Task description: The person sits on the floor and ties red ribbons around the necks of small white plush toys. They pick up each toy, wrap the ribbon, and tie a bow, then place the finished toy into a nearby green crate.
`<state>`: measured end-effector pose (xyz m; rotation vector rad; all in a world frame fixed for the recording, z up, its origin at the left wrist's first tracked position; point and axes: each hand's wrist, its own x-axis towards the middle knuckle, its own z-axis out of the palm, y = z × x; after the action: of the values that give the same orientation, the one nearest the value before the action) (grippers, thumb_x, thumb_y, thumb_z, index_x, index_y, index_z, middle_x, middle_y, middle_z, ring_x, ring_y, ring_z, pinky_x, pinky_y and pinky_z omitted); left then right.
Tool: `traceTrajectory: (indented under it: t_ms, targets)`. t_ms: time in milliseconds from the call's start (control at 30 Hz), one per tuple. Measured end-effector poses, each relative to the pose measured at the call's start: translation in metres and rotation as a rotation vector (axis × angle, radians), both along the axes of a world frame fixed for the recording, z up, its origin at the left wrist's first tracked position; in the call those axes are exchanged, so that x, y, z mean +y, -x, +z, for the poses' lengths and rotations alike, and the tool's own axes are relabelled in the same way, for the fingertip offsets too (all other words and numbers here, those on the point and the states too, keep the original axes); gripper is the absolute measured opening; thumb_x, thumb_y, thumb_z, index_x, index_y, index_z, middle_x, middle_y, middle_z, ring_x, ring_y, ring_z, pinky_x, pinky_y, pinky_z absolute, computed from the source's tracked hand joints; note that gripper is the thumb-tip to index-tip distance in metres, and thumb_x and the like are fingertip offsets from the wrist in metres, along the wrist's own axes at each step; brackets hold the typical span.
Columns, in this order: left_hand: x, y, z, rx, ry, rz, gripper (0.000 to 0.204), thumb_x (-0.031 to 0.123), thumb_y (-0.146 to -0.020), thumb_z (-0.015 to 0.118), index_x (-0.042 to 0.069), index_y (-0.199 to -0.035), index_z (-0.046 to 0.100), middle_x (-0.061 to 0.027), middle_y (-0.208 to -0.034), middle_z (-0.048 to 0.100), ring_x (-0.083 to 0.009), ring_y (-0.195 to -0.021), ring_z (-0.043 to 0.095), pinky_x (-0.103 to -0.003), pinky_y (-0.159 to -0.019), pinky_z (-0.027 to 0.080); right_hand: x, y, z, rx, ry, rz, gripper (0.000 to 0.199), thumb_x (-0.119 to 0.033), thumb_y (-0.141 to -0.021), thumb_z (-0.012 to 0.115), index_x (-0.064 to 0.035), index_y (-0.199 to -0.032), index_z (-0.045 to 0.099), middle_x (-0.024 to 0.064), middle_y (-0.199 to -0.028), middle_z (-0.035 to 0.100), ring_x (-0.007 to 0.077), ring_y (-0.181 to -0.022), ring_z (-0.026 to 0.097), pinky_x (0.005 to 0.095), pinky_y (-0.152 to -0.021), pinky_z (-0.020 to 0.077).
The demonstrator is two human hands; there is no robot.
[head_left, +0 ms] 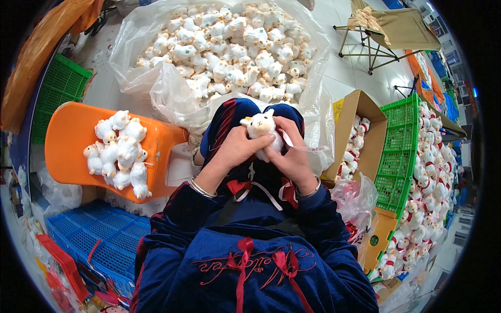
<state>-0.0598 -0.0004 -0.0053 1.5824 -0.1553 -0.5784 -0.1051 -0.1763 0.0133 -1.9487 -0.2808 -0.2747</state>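
A small white plush lamb (260,125) sits over my knees, gripped from both sides. My left hand (236,150) wraps around its left flank with the thumb under its head. My right hand (294,152) clasps its back and right side, fingers curled. A bracelet circles each wrist. My dark blue velvet sleeves with red ribbon bows fill the lower middle of the view.
A big clear plastic bag (156,88) full of white plush lambs lies ahead. Several lambs rest on an orange stool (68,141) at left. A cardboard box (373,135) and green crate (396,156) of scarfed lambs stand at right; blue crates (88,240) at lower left; a folding chair (391,31) behind.
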Motion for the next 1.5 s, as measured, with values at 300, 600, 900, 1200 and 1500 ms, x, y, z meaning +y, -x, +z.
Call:
traceTrajectory:
  t_ms: [300, 600, 900, 1200, 1500]
  targets:
    - [0.007, -0.006, -0.019, 0.024, -0.082, 0.025, 0.048, 0.038, -0.084, 0.079, -0.001, -0.111, 0.074, -0.0141, -0.104, 0.076, -0.0211, -0.094, 0.073, -0.035, -0.086, 0.056, -0.021, -0.009, -0.017, 0.145, 0.015, -0.215, 0.015, -0.011, -0.098, 0.064, 0.0008, -0.1, 0.073, 0.012, -0.088, 0.07, 0.0216, -0.078, 0.067, 0.0326, -0.072, 0.0522]
    - [0.008, -0.016, -0.003, -0.141, -0.374, -0.083, 0.058, 0.055, -0.085, 0.07, 0.0, -0.101, 0.077, -0.0205, -0.091, 0.076, -0.034, -0.089, 0.074, -0.041, -0.082, 0.057, -0.038, -0.009, -0.013, 0.329, 0.098, -0.197, 0.017, -0.015, -0.098, 0.064, 0.0011, -0.095, 0.07, 0.0131, -0.079, 0.067, 0.0272, -0.071, 0.065, 0.035, -0.068, 0.0512]
    - [0.004, -0.04, 0.002, -0.297, -0.803, -0.237, 0.07, 0.066, -0.089, 0.061, -0.002, -0.082, 0.076, -0.0236, -0.079, 0.071, -0.0388, -0.078, 0.071, -0.046, -0.071, 0.056, -0.011, -0.02, -0.016, 0.118, 0.118, -0.002, 0.008, -0.004, -0.094, 0.065, -0.0004, -0.097, 0.058, 0.0132, -0.092, 0.058, 0.0272, -0.081, 0.06, 0.0344, -0.074, 0.0495]
    - [0.033, -0.046, -0.008, -0.155, -0.338, -0.273, 0.03, 0.027, -0.079, 0.078, -0.001, -0.084, 0.071, -0.0153, -0.074, 0.069, -0.0216, -0.068, 0.066, -0.034, -0.066, 0.051, 0.0, -0.022, -0.019, 0.137, 0.068, -0.085, 0.01, -0.003, -0.09, 0.068, -0.0014, -0.097, 0.061, 0.0121, -0.094, 0.062, 0.0283, -0.085, 0.061, 0.0355, -0.076, 0.0497]
    - [0.033, -0.052, -0.014, -0.093, -0.231, -0.272, 0.02, 0.02, -0.087, 0.073, 0.0, -0.091, 0.072, -0.0063, -0.076, 0.068, -0.0114, -0.071, 0.061, -0.029, -0.068, 0.051, 0.004, -0.031, -0.022, 0.017, 0.119, -0.043, 0.011, -0.001, -0.084, 0.074, -0.0021, -0.091, 0.065, 0.0109, -0.092, 0.064, 0.028, -0.088, 0.061, 0.0359, -0.077, 0.0494]
